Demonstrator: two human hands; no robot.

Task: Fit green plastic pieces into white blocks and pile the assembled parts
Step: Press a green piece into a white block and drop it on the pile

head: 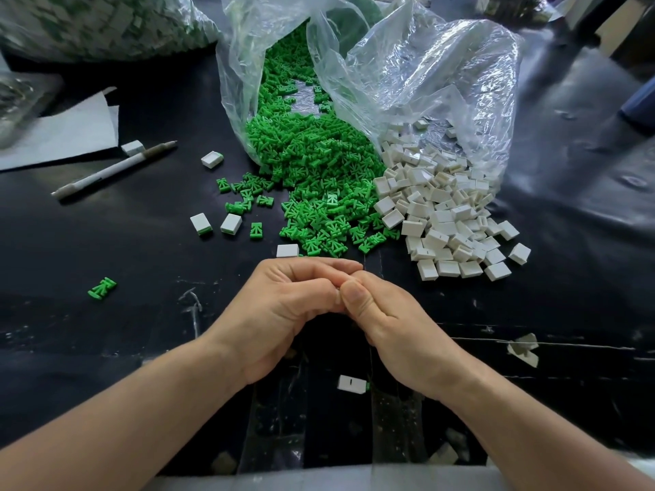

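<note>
Pieces of green plastic (pixel 319 178) spill out of a clear bag (pixel 425 83) in a long heap. The heap runs from the far side of the black worktop (pixel 106 349) toward the person. The little pieces point every which way. White blocks (pixel 443 214) lie in their own heap just to the right, touching the green one.

Both hands meet right at the near end of the green heap. The left hand (pixel 283 306) and the right hand (pixel 397 324) have curled fingers (pixel 319 269), with the tips pressed together. The spot between them is hidden, so there is no telling if they hold anything.

One done block (pixel 351 384) lies flat between the two wrists. It lies sideways, with its green tip poking right. Two more blocks with green edges (pixel 231 223) sit side by side, left of the green heap. A lone green piece (pixel 102 288) lies far off to the left. A pen (pixel 113 170) and a sheet of paper (pixel 60 132) rest at the back left.
</note>
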